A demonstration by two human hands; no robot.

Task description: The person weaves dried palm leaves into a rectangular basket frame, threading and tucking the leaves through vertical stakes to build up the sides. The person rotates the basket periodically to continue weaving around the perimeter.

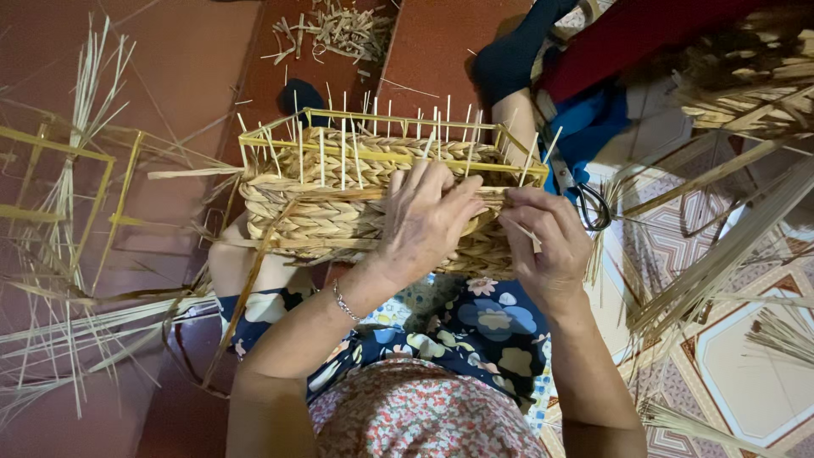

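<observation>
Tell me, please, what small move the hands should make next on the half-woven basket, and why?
Probably pull the braided strand snug along the top woven row and pass it behind the next upright stake. The left hand lies flat on the woven wall of the basket, the right hand pinches at its corner, and bare stakes inside the yellow frame above remain unwoven.

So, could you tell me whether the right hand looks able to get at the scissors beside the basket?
Probably yes: the scissors lie uncovered just beyond the right hand, beside the basket.
</observation>
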